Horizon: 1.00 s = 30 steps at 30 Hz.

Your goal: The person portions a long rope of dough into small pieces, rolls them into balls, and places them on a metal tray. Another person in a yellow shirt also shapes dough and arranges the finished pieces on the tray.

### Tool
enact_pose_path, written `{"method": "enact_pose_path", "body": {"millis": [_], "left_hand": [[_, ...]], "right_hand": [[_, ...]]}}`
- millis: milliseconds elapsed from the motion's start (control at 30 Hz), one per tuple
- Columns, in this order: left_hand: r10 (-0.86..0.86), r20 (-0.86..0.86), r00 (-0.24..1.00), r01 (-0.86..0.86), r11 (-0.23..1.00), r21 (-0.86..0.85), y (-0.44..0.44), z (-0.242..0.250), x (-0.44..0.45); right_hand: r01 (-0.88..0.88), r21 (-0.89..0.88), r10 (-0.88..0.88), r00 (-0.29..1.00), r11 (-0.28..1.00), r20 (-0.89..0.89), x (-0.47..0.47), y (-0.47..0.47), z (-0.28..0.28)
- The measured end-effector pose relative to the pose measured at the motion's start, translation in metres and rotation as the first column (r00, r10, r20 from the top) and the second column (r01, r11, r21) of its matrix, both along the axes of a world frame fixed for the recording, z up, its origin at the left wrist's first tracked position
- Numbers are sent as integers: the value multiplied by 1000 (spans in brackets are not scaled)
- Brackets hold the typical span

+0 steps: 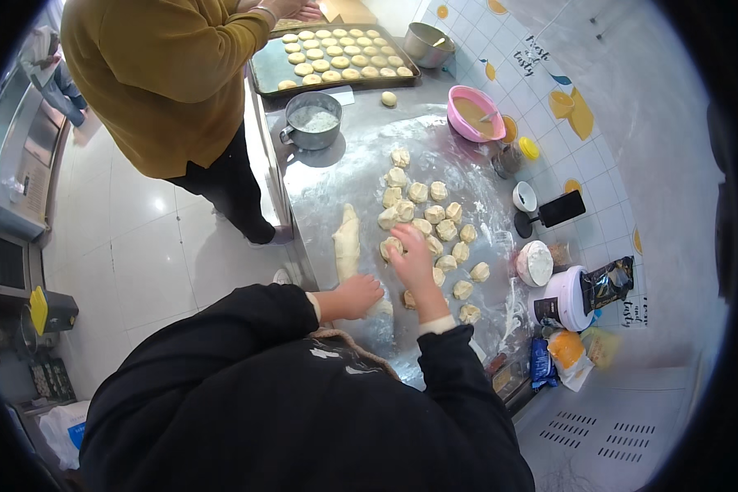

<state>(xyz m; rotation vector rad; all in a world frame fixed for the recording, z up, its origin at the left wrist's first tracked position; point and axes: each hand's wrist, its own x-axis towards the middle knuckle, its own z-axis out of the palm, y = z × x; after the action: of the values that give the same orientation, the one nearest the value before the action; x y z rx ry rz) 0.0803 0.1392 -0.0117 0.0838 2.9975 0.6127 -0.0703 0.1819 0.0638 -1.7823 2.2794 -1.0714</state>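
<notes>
My left hand (pixel 358 296) is curled at the near end of a long dough roll (pixel 347 243). A pale patch (pixel 381 307), dough or flour, shows just beside its fingers; whatever lies under the palm is hidden. Farther right, my right hand (pixel 415 258) reaches over the table with thumb and fingers apart around a rough dough lump (pixel 390 248). Beyond its fingertips sits a bigger, elongated dough piece (pixel 396 214). Several more dough lumps (pixel 446 230) lie scattered across the floured metal table (pixel 369 166), and some are partly covered by my right forearm.
A person in a mustard top (pixel 166 67) stands at the far left by a tray (pixel 270 74) of round dough pieces. A metal pot (pixel 313 138), pink bowl (pixel 455 126), phone stand (pixel 523 224), flour bowl (pixel 534 263) and white tub (pixel 563 298) stand around the table.
</notes>
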Motion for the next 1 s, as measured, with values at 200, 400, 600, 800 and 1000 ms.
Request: {"method": "enact_pose_path", "body": {"millis": [200,400,600,800,1000], "left_hand": [[247,-176,953,-164,907,387,4,-20,12],[437,-336,834,-267,853,448,11,-9,1],[284,-15,959,-252,874,415,14,-9,-12],[317,78,945,-323,874,362,10,2,-20],[-61,-68,996,64,997,40,-3,-2,-8]], "right_hand": [[109,375,-366,575,920,732,48,67,-79],[68,390,-340,642,918,687,44,80,-78],[180,430,-369,833,885,411,53,80,-38],[58,524,-518,281,850,808,41,51,17],[59,-363,-51,998,930,32,14,-44,48]]}}
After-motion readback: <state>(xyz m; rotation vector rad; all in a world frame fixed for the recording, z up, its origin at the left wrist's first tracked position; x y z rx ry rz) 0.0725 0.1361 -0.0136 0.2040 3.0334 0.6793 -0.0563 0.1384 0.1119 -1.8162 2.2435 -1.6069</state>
